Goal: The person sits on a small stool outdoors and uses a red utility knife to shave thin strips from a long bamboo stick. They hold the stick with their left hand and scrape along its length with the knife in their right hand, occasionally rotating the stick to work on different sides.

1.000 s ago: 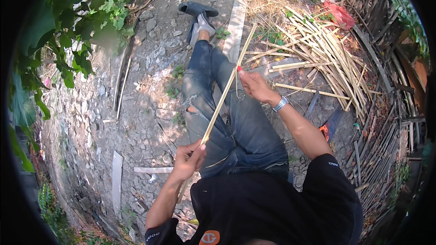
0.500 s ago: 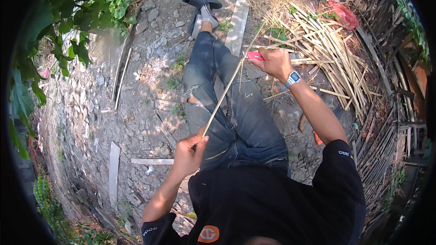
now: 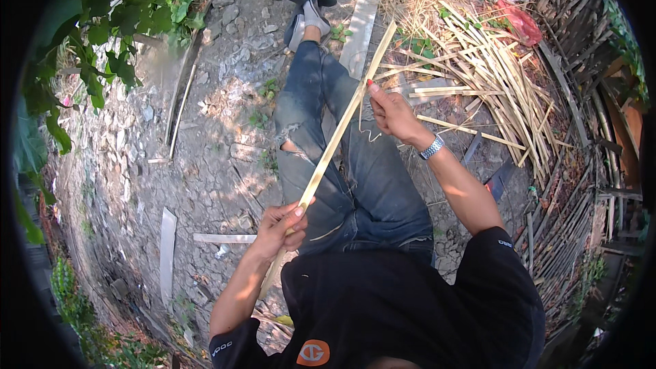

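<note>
A long pale bamboo strip [image 3: 334, 138] slants across my lap, its far end pointing up and right past my knees. My left hand [image 3: 283, 227] is closed around its lower part, and the near end sticks out below the fist. Beside the upper part of the strip, my right hand [image 3: 396, 117] is closed on a small red tool [image 3: 370, 83]. Only a bit of red shows at the thumb, so the tool's kind is hidden. A thin curled shaving [image 3: 370, 134] hangs near the strip, over my thigh.
A loose pile of bamboo strips [image 3: 502, 89] lies at the far right, near a red plastic bag [image 3: 519, 22]. A wooden board [image 3: 357, 41] lies beyond my legs. Leafy vines [image 3: 113, 27] hang at upper left. Stacked sticks [image 3: 564, 232] line the right side.
The strip has turned to show its broad face, and more of it now extends below my left hand. My right hand has shifted slightly down and rotated, hiding most of the red tool.
</note>
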A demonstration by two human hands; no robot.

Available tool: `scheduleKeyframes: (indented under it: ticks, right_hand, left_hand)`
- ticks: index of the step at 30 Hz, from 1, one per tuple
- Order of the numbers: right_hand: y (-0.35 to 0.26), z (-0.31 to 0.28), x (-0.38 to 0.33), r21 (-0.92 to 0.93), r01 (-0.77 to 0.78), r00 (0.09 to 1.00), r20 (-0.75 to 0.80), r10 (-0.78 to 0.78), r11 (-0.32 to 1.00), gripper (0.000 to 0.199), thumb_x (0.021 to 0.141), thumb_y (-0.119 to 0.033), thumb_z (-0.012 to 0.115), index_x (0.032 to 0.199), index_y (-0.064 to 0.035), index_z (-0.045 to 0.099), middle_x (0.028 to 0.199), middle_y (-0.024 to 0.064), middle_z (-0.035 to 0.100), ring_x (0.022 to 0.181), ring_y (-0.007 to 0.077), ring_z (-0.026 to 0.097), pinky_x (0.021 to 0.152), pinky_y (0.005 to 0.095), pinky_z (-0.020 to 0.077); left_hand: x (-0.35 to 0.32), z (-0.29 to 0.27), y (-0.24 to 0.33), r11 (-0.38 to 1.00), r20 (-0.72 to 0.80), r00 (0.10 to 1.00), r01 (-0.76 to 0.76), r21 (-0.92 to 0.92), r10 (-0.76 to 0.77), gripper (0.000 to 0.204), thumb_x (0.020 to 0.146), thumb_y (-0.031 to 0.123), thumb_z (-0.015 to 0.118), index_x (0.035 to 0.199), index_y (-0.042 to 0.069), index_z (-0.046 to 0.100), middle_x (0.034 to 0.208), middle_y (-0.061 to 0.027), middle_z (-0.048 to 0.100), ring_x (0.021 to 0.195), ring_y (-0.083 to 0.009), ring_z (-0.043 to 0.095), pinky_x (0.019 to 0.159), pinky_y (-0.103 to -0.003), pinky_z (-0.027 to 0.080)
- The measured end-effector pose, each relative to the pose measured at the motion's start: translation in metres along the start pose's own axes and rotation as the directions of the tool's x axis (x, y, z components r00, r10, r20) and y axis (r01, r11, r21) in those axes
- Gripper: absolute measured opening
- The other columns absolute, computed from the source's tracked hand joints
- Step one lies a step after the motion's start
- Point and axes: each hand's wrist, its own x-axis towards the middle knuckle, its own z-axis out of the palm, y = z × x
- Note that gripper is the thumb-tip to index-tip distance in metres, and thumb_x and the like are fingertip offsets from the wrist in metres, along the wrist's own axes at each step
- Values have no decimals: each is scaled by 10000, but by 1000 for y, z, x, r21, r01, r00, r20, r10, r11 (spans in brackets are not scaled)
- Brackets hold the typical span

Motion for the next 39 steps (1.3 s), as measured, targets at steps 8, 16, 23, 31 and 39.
scheduleKeyframes:
  ticks: [8,16,23,31,39]
  right_hand:
    - [-32,-14,-24,-818,193,888,-89,-450,542,587,993,-560,562,726,-44,644,543,152,572,441,316,527,456,451,398]
    - [-31,-78,3,-999,49,750,37,-661,0,514,942,-583,627,808,-89,677,565,136,615,547,341,660,501,451,523]
    - [-12,-50,15,-532,284,889,-165,-427,798,631,1052,-587,443,694,-71,508,524,91,438,425,232,406,417,370,307]
    - [-16,-25,-6,-705,91,917,-216,-335,703,640,1021,-578,507,645,-68,597,519,103,509,476,193,518,495,360,413]
    - [-32,-73,0,-1000,-9,834,0,-552,-13,585,953,-611,583,734,-85,720,543,134,620,513,330,650,502,433,517]
  left_hand:
    - [1,13,-3,790,-134,933,-200,580,335,345,1056,164,591,1368,22,637,698,37,500,537,-41,401,484,-225,320]
    - [-6,28,-5,413,38,850,-294,862,525,353,1046,155,604,1353,-17,636,715,46,529,627,-25,430,572,-213,361]
    - [-10,27,18,935,-91,987,-92,343,130,341,1068,140,565,1381,18,627,688,53,490,570,-22,368,499,-217,300]
    - [-5,-4,-2,613,-88,893,-229,756,442,331,1027,94,610,1335,-23,644,661,23,516,528,-69,441,499,-230,350]
    - [-19,16,-9,152,127,769,-280,948,626,306,980,42,638,1269,-53,667,648,-49,527,572,-92,489,537,-283,403]
